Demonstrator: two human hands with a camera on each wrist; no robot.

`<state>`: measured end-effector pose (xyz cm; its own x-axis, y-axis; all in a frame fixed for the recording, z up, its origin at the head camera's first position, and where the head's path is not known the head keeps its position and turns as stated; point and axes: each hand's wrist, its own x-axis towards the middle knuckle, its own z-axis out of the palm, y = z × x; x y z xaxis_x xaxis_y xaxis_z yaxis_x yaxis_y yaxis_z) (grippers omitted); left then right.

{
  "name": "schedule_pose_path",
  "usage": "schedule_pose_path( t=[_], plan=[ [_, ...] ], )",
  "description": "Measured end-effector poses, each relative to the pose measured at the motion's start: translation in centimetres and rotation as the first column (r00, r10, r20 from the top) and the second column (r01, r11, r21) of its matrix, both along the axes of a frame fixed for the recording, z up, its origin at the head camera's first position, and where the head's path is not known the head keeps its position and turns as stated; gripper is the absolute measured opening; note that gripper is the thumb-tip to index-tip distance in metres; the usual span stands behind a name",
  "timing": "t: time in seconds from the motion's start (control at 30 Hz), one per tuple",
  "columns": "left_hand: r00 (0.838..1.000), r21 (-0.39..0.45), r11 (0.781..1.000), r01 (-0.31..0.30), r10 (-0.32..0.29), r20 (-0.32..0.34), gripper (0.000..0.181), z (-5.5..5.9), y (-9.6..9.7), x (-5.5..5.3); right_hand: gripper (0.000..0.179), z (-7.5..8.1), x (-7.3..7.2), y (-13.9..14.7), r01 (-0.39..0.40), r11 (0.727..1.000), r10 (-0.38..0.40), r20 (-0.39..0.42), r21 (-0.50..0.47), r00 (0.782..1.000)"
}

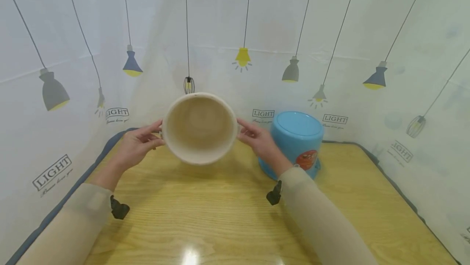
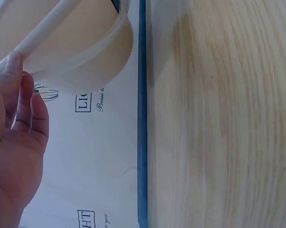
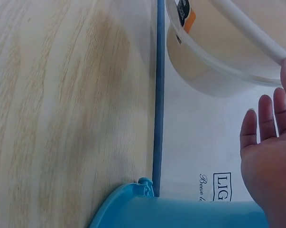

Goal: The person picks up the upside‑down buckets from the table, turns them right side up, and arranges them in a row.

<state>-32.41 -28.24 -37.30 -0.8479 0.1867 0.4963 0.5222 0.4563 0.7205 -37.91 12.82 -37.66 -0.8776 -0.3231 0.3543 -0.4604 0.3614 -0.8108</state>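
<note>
A beige round bucket is tilted with its open mouth toward me, above the far part of the table. My left hand pinches its left edge between thumb and fingers. On the opposite edge, my right hand grips with the thumb in front and the fingers behind. In the left wrist view the left thumb presses on a pale band of the bucket. A dark and orange label shows on the bucket in the right wrist view.
A light blue bucket stands upside down at the right, close behind my right forearm, with a red sticker on its side. The wooden table ends at a dark blue edge before white curtains printed with lamps.
</note>
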Motion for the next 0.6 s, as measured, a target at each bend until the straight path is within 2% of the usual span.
schedule_pose_path(
  t=[0.13, 0.3, 0.43, 0.6],
  plan=[
    [0.995, -0.013, 1.000, 0.008, -0.007, 0.100, 0.064, 0.21, -0.46, 0.19, 0.057, -0.14, -0.16, 0.12, -0.051, 0.998, 0.051, -0.002, -0.025, 0.999],
    [0.969, 0.019, 0.999, 0.030, -0.034, 0.244, 0.067, 0.41, -0.76, 0.30, 0.057, -0.29, -0.25, 0.32, -0.159, 0.979, 0.167, 0.049, -0.129, 0.985],
    [0.954, 0.035, 0.998, 0.042, -0.051, 0.296, 0.065, 0.64, -0.55, 0.62, 0.057, -0.27, -0.15, 0.40, -0.188, 0.967, 0.205, 0.089, -0.172, 0.975],
    [0.941, 0.154, 0.982, 0.113, -0.156, 0.299, 0.062, 0.60, -0.16, 0.40, 0.057, -0.25, -0.06, 0.35, -0.152, 0.977, 0.172, 0.129, -0.150, 0.977]
  ],
)
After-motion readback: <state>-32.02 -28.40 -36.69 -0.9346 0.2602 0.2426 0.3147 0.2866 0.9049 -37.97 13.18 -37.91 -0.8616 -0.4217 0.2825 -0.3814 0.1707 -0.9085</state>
